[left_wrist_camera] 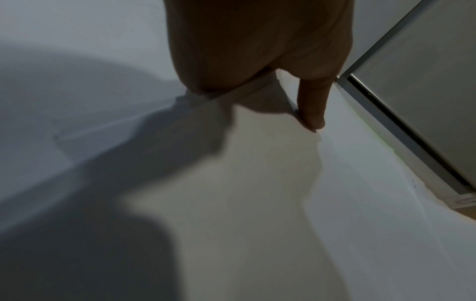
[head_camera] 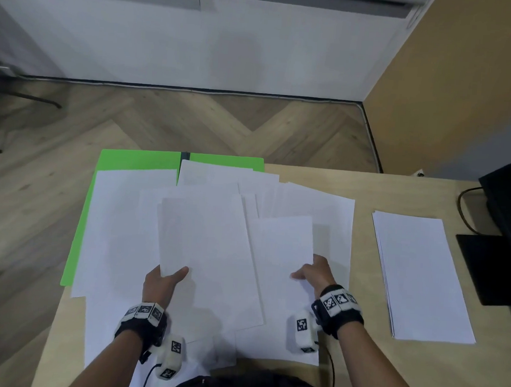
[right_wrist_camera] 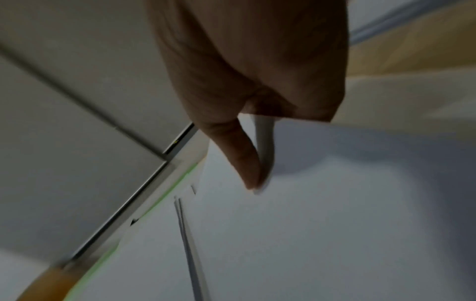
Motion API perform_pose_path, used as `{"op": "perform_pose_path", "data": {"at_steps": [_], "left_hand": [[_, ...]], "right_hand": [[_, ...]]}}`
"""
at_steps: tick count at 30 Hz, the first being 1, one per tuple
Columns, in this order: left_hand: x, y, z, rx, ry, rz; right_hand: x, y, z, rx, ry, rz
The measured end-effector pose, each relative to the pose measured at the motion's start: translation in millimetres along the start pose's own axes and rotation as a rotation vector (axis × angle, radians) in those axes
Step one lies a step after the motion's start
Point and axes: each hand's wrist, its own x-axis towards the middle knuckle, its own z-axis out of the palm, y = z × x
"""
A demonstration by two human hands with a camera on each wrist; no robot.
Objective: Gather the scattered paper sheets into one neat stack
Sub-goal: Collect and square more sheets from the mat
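Note:
Several white paper sheets (head_camera: 118, 232) lie scattered and overlapping across the light wooden table. My left hand (head_camera: 163, 280) pinches the near edge of a lifted sheet (head_camera: 202, 238), thumb on top. In the left wrist view the left hand (left_wrist_camera: 304, 114) has its thumb on the held paper (left_wrist_camera: 244, 183). My right hand (head_camera: 312, 273) pinches the near corner of another sheet (head_camera: 281, 243). In the right wrist view the right hand (right_wrist_camera: 252, 179) has its thumb pressed on that paper's curled edge (right_wrist_camera: 265, 142). A neat stack (head_camera: 420, 277) lies apart at the right.
A green mat (head_camera: 135, 160) lies under the sheets at the far left of the table (head_camera: 366, 195). A black monitor with its base (head_camera: 491, 267) and a cable stands at the right edge. Floor lies beyond the table's far and left edges.

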Motion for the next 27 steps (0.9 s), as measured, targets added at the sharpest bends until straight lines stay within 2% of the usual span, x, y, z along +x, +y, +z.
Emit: {"op": "perform_pose_path", "data": {"at_steps": [2,5,7,9,12,16,20,22,27], "left_hand": [[-0.6,0.6,0.1,-0.006,-0.005,0.0],[-1.0,1.1,-0.7,-0.014,-0.012,-0.004],[-2.7,3.0,-0.7,-0.028,-0.021,0.0],[-4.3,4.9,-0.2,-0.027,-0.017,0.004],[-5.7,6.2,0.9,-0.055,-0.014,0.007],[-6.8,8.4,0.6,-0.063,0.003,-0.001],[-8.4,15.9,0.6,-0.111,0.023,0.002],[-11.8,20.3,1.2,-0.12,0.018,0.003],[-11.8,21.8,0.4,-0.128,-0.008,-0.03]], "right_hand": [[-16.8,-8.2,-7.0,-0.063,0.089,-0.161],[-47.9,-37.7,-19.5,-0.081,0.257,-0.483],[-69.4,-61.1,-31.1,-0.099,0.303,-0.628],[-91.3,-84.5,-42.0,-0.078,0.271,-0.721],[-126.0,-116.5,-53.5,0.111,0.108,-0.802],[-142.1,-142.1,-56.2,0.479,-0.036,-0.767],[-112.0,-150.4,-27.0,0.609,0.012,-0.583],[-90.0,-144.7,-4.4,0.556,0.043,-0.472],[-44.4,-111.9,47.0,0.21,0.07,-0.271]]}}
